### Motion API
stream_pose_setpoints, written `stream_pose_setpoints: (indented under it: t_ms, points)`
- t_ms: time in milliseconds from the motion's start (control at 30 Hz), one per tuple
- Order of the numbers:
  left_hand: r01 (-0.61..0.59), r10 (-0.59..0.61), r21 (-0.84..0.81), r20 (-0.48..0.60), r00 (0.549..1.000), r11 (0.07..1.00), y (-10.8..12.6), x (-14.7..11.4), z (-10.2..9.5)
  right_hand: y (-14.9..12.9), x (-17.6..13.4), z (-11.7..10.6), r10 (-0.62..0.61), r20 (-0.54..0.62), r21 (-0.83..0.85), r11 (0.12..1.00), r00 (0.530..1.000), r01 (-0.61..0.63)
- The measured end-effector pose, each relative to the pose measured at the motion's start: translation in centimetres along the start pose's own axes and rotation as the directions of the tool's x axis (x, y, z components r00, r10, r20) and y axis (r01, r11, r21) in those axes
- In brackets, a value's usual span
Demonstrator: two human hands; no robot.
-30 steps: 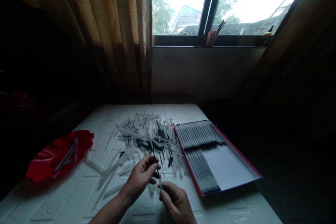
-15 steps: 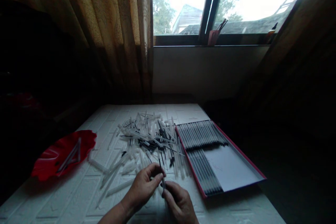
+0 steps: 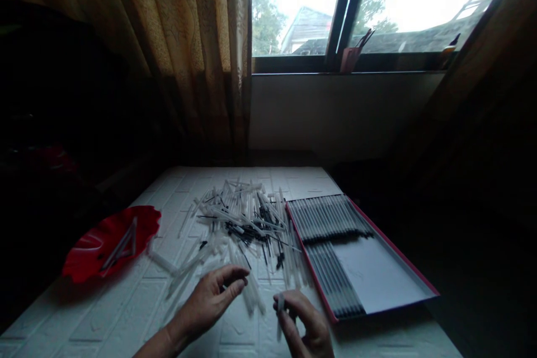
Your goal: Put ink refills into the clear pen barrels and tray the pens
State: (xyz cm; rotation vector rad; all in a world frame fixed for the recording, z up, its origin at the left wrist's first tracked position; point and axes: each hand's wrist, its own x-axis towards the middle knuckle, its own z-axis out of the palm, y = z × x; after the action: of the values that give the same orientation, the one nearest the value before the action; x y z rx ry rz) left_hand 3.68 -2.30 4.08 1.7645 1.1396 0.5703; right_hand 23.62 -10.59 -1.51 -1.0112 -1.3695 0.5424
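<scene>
My right hand (image 3: 308, 321) pinches a pale, see-through pen (image 3: 281, 303) between thumb and fingertips; its lower end hangs below the fingers. To its left, my left hand (image 3: 210, 296) hovers over the near side of the pile, empty, with thumb and forefinger slightly apart. Clear pen barrels (image 3: 251, 293) lie just beyond and beside the left fingertips. Farther back is a heap of clear barrels mixed with dark refills (image 3: 247, 232) and small black parts (image 3: 280, 260).
Right of the heap, a shallow red-edged box (image 3: 388, 277) holds two rows of pens (image 3: 325, 215). A red scalloped dish (image 3: 84, 251) with a few clear pieces sits at the left on the white brick-patterned table (image 3: 113, 319). A pink cup (image 3: 349, 60) stands on the windowsill.
My hands were together on a pen and a dark refill. They have parted: the left let go and moved left, while the right keeps the pen. The view has shifted slightly.
</scene>
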Motion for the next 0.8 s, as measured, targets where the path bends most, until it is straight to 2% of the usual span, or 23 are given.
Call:
stream_pose_setpoints:
  t_ms: [67, 100, 167, 267, 367, 533, 800]
  points:
    - [0.012, -0.004, 0.109, -0.071, 0.997, 0.994, -1.1, 0.3, -1.8, -0.7, 0.8, -0.3, -0.066, -0.019, -0.062, 0.996, 0.998, 0.065]
    - [0.025, 0.003, 0.218, -0.129, 0.992, 0.976, -1.8, 0.5, -2.9, -0.9, 1.1, -0.4, -0.087, -0.024, -0.095, 0.992, 0.996, 0.085]
    - [0.106, 0.025, 0.512, -0.242, 0.970, 0.853, -3.2, 1.0, -5.2, -0.6, 1.3, -0.5, -0.108, -0.024, -0.154, 0.983, 0.994, 0.103]
    - [0.192, 0.009, 0.606, -0.313, 0.950, 0.772, -5.0, 1.9, -8.2, 0.8, 0.9, -0.1, -0.105, -0.013, -0.207, 0.973, 0.994, 0.100]
    - [0.255, -0.031, 0.671, -0.327, 0.944, 0.696, -5.9, 2.6, -9.9, 2.5, 0.2, 0.2, -0.095, 0.018, -0.228, 0.969, 0.995, 0.097]
    - [0.276, -0.084, 0.748, -0.284, 0.955, 0.603, -5.7, 3.9, -10.0, 3.7, -0.1, -0.1, -0.091, 0.107, -0.278, 0.953, 0.990, 0.118]
    - [0.291, -0.144, 0.810, -0.253, 0.957, 0.508, -4.5, 5.3, -9.1, 3.7, -0.2, -0.1, -0.081, 0.135, -0.314, 0.942, 0.988, 0.120]
